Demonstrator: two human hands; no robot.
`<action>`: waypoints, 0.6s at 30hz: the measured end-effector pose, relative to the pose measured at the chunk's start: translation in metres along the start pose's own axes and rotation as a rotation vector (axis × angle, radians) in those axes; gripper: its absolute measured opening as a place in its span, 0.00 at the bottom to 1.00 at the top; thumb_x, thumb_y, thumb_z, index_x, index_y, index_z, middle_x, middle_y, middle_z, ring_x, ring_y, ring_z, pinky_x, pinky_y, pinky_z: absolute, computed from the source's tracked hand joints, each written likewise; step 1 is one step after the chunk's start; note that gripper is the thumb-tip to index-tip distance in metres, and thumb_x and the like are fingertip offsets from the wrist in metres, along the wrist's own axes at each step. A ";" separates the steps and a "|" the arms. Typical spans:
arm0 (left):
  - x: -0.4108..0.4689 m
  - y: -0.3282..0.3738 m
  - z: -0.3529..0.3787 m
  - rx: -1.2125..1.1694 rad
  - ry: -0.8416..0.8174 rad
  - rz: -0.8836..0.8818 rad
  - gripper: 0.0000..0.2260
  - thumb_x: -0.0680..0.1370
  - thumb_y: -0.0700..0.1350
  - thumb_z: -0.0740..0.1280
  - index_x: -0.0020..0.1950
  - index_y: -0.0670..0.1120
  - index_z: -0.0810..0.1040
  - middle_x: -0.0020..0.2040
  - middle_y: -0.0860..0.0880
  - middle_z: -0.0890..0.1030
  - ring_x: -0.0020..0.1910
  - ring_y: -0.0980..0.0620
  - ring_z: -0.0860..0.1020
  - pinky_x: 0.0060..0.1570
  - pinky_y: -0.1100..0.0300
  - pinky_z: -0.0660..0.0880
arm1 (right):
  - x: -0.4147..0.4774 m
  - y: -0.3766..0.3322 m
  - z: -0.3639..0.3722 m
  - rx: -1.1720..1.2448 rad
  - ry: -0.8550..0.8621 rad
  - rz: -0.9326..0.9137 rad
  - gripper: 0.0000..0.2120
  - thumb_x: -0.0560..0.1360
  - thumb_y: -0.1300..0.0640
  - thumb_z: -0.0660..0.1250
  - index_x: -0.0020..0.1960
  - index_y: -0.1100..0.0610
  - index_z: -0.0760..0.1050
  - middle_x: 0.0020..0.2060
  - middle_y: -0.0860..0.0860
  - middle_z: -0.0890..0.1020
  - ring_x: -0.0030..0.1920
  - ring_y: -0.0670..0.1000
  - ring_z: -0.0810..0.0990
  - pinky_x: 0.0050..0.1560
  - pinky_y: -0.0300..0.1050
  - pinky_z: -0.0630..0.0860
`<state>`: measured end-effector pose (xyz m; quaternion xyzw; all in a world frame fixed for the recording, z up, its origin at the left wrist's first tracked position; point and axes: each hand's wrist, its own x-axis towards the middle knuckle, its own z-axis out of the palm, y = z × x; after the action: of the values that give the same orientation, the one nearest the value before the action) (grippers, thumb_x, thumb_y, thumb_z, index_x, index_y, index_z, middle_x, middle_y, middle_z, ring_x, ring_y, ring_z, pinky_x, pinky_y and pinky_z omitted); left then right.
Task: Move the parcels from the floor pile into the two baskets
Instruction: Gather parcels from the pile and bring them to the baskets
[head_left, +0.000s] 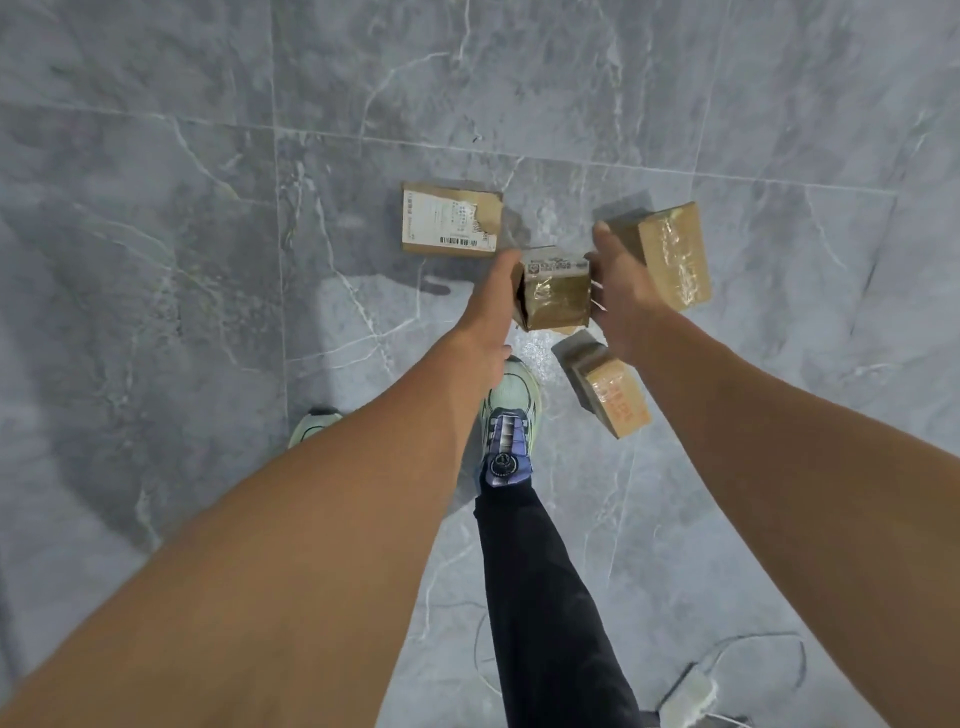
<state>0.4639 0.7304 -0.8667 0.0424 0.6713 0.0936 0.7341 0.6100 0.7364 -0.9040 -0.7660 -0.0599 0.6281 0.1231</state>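
A small taped cardboard parcel (556, 291) with a white label on top is held between both hands above the grey floor. My left hand (488, 306) grips its left side and my right hand (621, 291) grips its right side; the fingers are hidden behind the box. Three more parcels lie on the floor: a flat one with a large white label (449, 218) at the back left, a taped brown box (670, 252) behind my right hand, and a small box with orange print (610, 389) near my foot. No basket is in view.
Grey marble tiles (208, 234) spread all round. My feet in pale green shoes (511, 410) stand just behind the parcels, one leg in a black trouser. A white adapter with a cable (693, 693) lies on the floor at the lower right.
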 end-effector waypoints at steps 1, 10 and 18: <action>0.006 -0.002 0.000 -0.003 -0.002 -0.004 0.15 0.83 0.64 0.58 0.54 0.58 0.78 0.53 0.60 0.77 0.66 0.53 0.72 0.67 0.45 0.63 | 0.005 0.003 0.001 0.007 0.001 0.009 0.42 0.70 0.24 0.63 0.69 0.55 0.76 0.63 0.55 0.83 0.65 0.60 0.80 0.69 0.65 0.72; -0.020 -0.011 -0.007 -0.070 -0.038 0.037 0.23 0.82 0.69 0.56 0.64 0.59 0.81 0.59 0.58 0.83 0.62 0.58 0.76 0.72 0.41 0.66 | -0.052 0.006 0.003 0.009 -0.014 -0.035 0.22 0.84 0.37 0.57 0.51 0.51 0.81 0.44 0.46 0.88 0.53 0.53 0.85 0.64 0.53 0.77; -0.147 0.012 -0.034 -0.221 -0.042 0.204 0.23 0.83 0.68 0.54 0.71 0.60 0.77 0.67 0.58 0.81 0.68 0.60 0.74 0.68 0.48 0.67 | -0.173 -0.043 0.016 -0.109 -0.101 -0.231 0.20 0.85 0.37 0.53 0.53 0.43 0.83 0.49 0.41 0.87 0.58 0.46 0.83 0.72 0.54 0.71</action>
<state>0.4171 0.7113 -0.7239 0.0314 0.6337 0.2399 0.7348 0.5617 0.7367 -0.7313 -0.7269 -0.1881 0.6433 0.1496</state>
